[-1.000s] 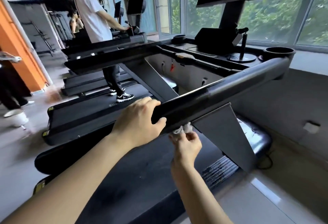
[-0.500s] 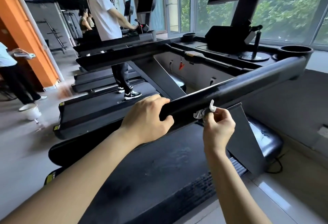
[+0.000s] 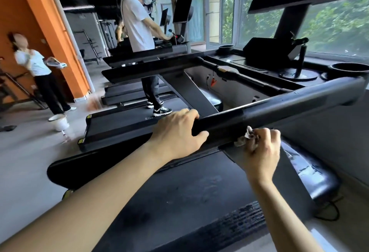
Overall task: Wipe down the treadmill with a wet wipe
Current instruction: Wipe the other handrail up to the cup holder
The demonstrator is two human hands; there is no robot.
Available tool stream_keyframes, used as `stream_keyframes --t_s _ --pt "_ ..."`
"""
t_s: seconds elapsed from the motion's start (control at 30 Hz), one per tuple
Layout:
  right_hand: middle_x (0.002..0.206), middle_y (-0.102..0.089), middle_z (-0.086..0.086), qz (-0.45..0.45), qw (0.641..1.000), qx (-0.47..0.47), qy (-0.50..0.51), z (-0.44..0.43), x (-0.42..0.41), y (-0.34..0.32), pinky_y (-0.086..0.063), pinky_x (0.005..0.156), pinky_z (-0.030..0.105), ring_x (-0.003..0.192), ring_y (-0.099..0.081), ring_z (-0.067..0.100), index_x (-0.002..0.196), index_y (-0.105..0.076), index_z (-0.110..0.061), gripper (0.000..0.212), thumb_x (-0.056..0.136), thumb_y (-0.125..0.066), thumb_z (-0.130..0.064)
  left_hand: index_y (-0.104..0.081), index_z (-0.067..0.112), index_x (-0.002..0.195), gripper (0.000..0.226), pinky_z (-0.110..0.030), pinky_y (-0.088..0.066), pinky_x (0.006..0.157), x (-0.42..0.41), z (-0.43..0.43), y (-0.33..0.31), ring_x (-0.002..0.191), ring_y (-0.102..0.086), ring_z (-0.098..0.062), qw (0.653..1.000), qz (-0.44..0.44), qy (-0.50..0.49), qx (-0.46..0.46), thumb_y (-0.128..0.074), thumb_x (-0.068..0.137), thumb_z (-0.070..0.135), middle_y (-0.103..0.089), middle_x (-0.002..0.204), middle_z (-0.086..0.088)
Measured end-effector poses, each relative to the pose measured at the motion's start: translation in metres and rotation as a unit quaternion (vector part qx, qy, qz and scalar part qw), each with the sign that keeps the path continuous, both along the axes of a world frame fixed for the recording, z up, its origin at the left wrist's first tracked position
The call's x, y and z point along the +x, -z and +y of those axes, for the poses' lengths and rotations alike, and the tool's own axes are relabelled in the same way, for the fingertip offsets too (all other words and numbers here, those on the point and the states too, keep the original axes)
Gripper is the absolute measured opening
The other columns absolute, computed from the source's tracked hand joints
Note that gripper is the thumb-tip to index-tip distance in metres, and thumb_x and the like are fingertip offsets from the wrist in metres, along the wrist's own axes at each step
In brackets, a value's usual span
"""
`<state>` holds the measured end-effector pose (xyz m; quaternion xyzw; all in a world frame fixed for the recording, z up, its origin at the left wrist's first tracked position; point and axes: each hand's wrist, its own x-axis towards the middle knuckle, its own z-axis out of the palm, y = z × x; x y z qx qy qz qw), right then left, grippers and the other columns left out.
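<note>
The black treadmill's right handrail [image 3: 289,105] runs across the middle of the view toward the console [image 3: 265,53]. My left hand [image 3: 175,132] grips the near end of that rail, fingers over the top and thumb underneath. My right hand [image 3: 261,148] pinches a crumpled white wet wipe [image 3: 248,134] and holds it against the rail's lower edge, just above the slanted grey support strut [image 3: 291,183]. The treadmill belt [image 3: 179,195] lies below both arms.
A person in a white shirt [image 3: 137,24] stands on the neighbouring treadmill [image 3: 123,122] to the left. Another person [image 3: 38,72] stands by the orange wall, with a white bucket [image 3: 59,123] on the floor nearby. Windows line the far right side.
My right hand slid the wipe from under the rail near my left hand further right along its lower edge. My left hand kept its grip. The view shifted.
</note>
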<state>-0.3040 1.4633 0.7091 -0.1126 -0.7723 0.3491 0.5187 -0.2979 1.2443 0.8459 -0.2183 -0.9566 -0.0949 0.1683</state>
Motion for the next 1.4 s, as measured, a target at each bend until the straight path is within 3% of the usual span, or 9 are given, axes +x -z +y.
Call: stream_keyframes --t_s 0.2,0.3,0.5,0.77,0.9,1.07,1.17,1.27,1.4 --pt "0.093 -0.056 0.009 0.016 0.997 -0.068 -0.027 0.003 -0.005 -0.003 -0.035 0.070 0.033 0.084 -0.055 0.035 0.090 -0.061 -0.009 0.008 0.096 -0.066 -0.008 -0.052 0.026 0.118 0.048 -0.034 -0.049 0.081 0.001 0.016 0.011 0.106 -0.063 -0.019 0.998 0.046 -0.032 -0.011 -0.053 0.091 0.065 -0.062 0.118 0.009" --pt "0.091 -0.056 0.004 0.003 0.994 0.007 -0.112 -0.033 0.012 0.001 -0.040 0.073 0.033 0.085 -0.054 0.029 0.090 -0.063 -0.011 0.024 0.079 -0.065 0.011 -0.053 0.027 0.119 0.049 -0.034 -0.048 0.080 0.001 0.017 0.014 0.105 -0.065 -0.019 0.997 0.064 -0.046 -0.010 -0.054 0.089 0.066 -0.062 0.117 0.011" --pt "0.087 -0.053 0.005 -0.006 0.956 0.231 -0.179 -0.010 0.012 -0.001 -0.042 0.069 0.044 0.078 -0.048 0.030 0.089 -0.063 -0.011 0.016 0.079 -0.069 0.000 -0.054 0.028 0.119 0.052 -0.037 -0.049 0.077 0.003 0.021 0.017 0.102 -0.067 -0.020 0.995 0.077 -0.058 -0.009 -0.050 0.087 0.068 -0.064 0.118 0.012" --pt "0.092 -0.061 0.007 0.003 0.994 -0.081 -0.075 0.070 -0.021 -0.002 -0.039 0.077 0.031 0.087 -0.057 0.032 0.096 -0.061 -0.009 0.017 0.080 -0.055 -0.007 -0.051 0.030 0.115 0.053 -0.036 -0.048 0.075 0.002 0.026 0.016 0.097 -0.068 -0.019 0.995 0.075 -0.062 -0.023 -0.040 0.084 0.071 -0.063 0.113 0.014" --pt "0.087 -0.068 0.006 0.030 0.962 -0.268 -0.050 0.029 -0.016 -0.013 -0.052 0.079 0.045 0.084 -0.065 0.031 0.092 -0.066 -0.013 0.010 0.088 -0.060 -0.021 -0.050 0.030 0.114 0.051 -0.037 -0.050 0.076 0.002 0.026 0.015 0.099 -0.067 -0.019 0.995 0.076 -0.061 -0.023 -0.042 0.084 0.070 -0.063 0.113 0.014" --pt "0.088 -0.058 -0.010 0.020 0.975 -0.036 -0.220 -0.057 0.028 -0.015 -0.046 0.073 0.024 0.082 -0.057 0.012 0.088 -0.062 -0.018 0.007 0.092 -0.064 -0.013 -0.051 0.029 0.113 0.045 -0.036 -0.048 0.070 0.002 0.022 0.016 0.095 -0.067 -0.020 0.995 0.088 -0.053 -0.015 -0.054 0.087 0.065 -0.063 0.111 0.013" --pt "0.087 -0.057 -0.003 0.021 0.971 0.091 -0.219 -0.027 0.019 -0.017 -0.042 0.072 0.028 0.082 -0.054 0.018 0.090 -0.062 -0.012 0.009 0.093 -0.056 -0.019 -0.051 0.030 0.113 0.045 -0.033 -0.041 0.068 0.001 0.022 0.017 0.096 -0.066 -0.019 0.996 0.078 -0.051 0.000 -0.057 0.086 0.065 -0.061 0.108 0.014" --pt "0.087 -0.060 -0.001 0.004 0.991 0.033 -0.129 0.023 -0.001 -0.017 -0.046 0.075 0.036 0.083 -0.057 0.022 0.094 -0.059 -0.015 0.010 0.092 -0.051 -0.022 -0.049 0.029 0.110 0.044 -0.032 -0.037 0.069 -0.002 0.024 0.012 0.097 -0.064 -0.020 0.998 0.053 -0.035 0.003 -0.058 0.086 0.065 -0.060 0.107 0.013" --pt "0.081 -0.067 0.002 0.016 0.974 -0.227 0.011 0.072 -0.028 -0.035 -0.045 0.073 0.036 0.080 -0.066 0.032 0.096 -0.055 -0.019 0.012 0.101 -0.059 -0.030 -0.047 0.030 0.109 0.046 -0.033 -0.035 0.072 -0.012 0.031 -0.003 0.102 -0.064 -0.020 0.998 0.037 -0.026 -0.041 -0.053 0.088 0.070 -0.063 0.113 0.013"
